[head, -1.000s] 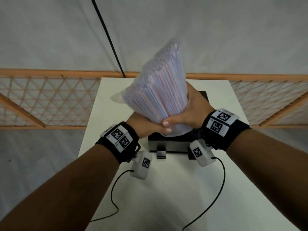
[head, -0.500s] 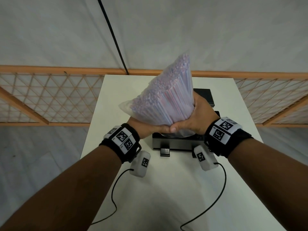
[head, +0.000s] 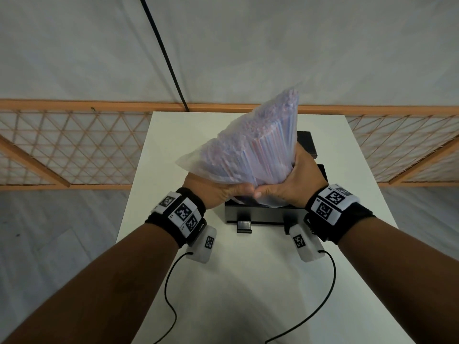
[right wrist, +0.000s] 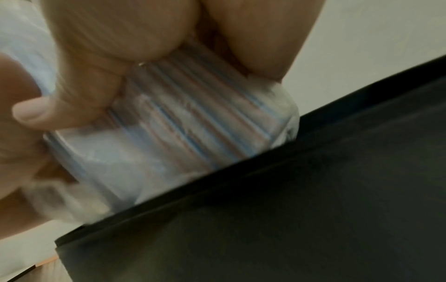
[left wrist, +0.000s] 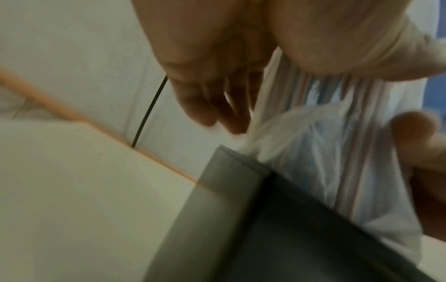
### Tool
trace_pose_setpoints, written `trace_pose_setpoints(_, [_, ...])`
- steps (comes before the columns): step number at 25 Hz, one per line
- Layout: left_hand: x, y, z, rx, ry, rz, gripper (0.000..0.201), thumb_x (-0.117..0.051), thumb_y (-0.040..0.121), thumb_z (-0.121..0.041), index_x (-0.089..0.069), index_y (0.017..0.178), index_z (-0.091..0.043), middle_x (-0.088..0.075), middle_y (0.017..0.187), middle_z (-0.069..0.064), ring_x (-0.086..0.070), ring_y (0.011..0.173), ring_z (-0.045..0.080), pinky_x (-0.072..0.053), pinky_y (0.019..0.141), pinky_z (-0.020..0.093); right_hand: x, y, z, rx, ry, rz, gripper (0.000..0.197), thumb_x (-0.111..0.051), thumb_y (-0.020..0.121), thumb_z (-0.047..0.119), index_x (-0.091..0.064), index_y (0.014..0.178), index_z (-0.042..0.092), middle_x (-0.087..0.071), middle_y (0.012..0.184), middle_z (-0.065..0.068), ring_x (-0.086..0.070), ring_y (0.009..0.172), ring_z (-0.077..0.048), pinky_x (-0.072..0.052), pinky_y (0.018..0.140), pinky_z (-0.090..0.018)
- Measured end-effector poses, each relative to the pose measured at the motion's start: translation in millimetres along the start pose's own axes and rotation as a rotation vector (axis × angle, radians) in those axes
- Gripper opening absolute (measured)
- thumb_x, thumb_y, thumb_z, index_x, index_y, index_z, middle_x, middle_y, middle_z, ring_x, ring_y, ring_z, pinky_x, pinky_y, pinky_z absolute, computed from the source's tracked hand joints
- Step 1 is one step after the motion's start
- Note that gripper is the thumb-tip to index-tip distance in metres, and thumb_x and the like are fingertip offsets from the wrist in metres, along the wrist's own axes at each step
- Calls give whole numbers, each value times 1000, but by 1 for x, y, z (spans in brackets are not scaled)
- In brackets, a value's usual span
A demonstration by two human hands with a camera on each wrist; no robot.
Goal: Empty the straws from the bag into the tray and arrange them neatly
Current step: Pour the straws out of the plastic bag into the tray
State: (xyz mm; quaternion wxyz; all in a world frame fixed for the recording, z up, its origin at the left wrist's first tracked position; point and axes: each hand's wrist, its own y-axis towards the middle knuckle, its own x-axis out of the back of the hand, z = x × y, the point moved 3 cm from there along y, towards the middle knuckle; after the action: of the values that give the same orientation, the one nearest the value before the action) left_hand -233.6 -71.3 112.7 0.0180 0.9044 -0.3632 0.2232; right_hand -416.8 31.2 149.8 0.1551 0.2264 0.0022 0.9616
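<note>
A clear plastic bag [head: 250, 147] packed with red, blue and white striped straws stands tilted, its lower end held just above a black tray [head: 263, 216] on the white table [head: 248, 281]. My left hand [head: 218, 191] grips the bag's lower left side; my right hand [head: 295, 182] wraps round its lower right side. In the left wrist view the bag [left wrist: 321, 137] hangs over the tray's corner [left wrist: 241, 171]. In the right wrist view my thumb presses the bag [right wrist: 169, 129] above the tray [right wrist: 313, 209]. The tray's inside is mostly hidden by the bag and my hands.
A second black box [head: 306, 142] lies behind the tray at the back right. An orange lattice fence [head: 74, 145] runs behind the table, and a thin black pole [head: 164, 53] rises past it. Wrist camera cables [head: 171, 294] trail over the near table.
The bag, held by both hands, has come down toward the tray and tilted a little more to the right.
</note>
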Motion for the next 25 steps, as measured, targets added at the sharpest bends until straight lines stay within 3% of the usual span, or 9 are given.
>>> trace_pose_setpoints(5, [0, -5, -5, -39, -260, 20, 83, -92, 46, -61, -63, 118, -31, -70, 118, -11, -63, 117, 10, -51, 103, 42, -11, -3, -3, -29, -41, 50, 103, -99, 42, 37, -46, 130, 29, -58, 120, 20, -53, 113, 7, -45, 87, -9])
trace_pose_setpoints(8, [1, -9, -12, -60, -306, 23, 65, -92, 51, -46, -64, 109, -36, -72, 109, -17, -65, 114, 7, -51, 101, 35, -16, -2, -4, -46, -25, 15, 95, -98, 41, 38, -49, 123, 28, -59, 117, 17, -55, 110, 2, -47, 89, -15])
trace_pose_setpoints(12, [3, -15, -9, 14, -190, 71, 72, -99, 46, -33, -64, 109, -34, -71, 105, -17, -64, 104, -5, -54, 99, 31, -17, -5, -9, -67, -26, 33, 112, -99, 39, 44, -42, 134, 26, -59, 125, 13, -57, 117, -3, -52, 96, -30])
trace_pose_setpoints(14, [4, -13, -12, -20, -294, 101, 77, -101, 42, -29, -66, 111, -25, -74, 102, -8, -69, 103, 10, -57, 93, 37, -20, -7, -8, -47, 32, 74, 117, -101, 40, 32, -36, 138, 26, -56, 129, 13, -56, 119, 0, -53, 94, -26])
trace_pose_setpoints(16, [-3, -7, -15, -71, -464, 220, 78, -98, 52, -21, -61, 120, -5, -71, 99, 22, -69, 92, 42, -57, 79, 56, -26, -4, -3, -67, 99, 147, 110, -100, 43, 17, -39, 134, 27, -57, 127, 9, -59, 115, -2, -56, 89, -28])
trace_pose_setpoints(17, [-9, -2, -17, -84, -518, 249, 76, -96, 58, -16, -57, 122, 3, -67, 95, 29, -66, 83, 46, -56, 70, 58, -29, -1, 0, -85, 132, 189, 101, -99, 44, 12, -44, 127, 29, -60, 122, 7, -62, 110, -6, -59, 84, -34])
trace_pose_setpoints(19, [-15, 3, -26, -73, -567, 219, 72, -89, 63, -11, -53, 121, 11, -64, 89, 21, -63, 71, 38, -51, 59, 43, -31, 5, 8, -71, 72, 226, 83, -99, 43, 14, -54, 111, 32, -66, 108, 4, -67, 99, -12, -61, 78, -41])
trace_pose_setpoints(21, [-18, 5, -32, -83, -624, 171, 70, -86, 63, -11, -54, 121, 11, -66, 94, 16, -67, 81, 31, -52, 64, 39, -28, 9, 15, 7, -71, 200, 73, -99, 42, 28, -59, 104, 30, -68, 97, 6, -68, 93, -10, -60, 78, -38])
trace_pose_setpoints(25, [-11, 7, -30, -73, -734, 76, 83, -91, 56, -12, -56, 129, 3, -66, 117, 21, -62, 117, 40, -55, 86, 47, -23, 13, 17, -1, -53, 139, 84, -98, 37, 43, -60, 110, 31, -69, 101, 10, -68, 95, -6, -60, 80, -33])
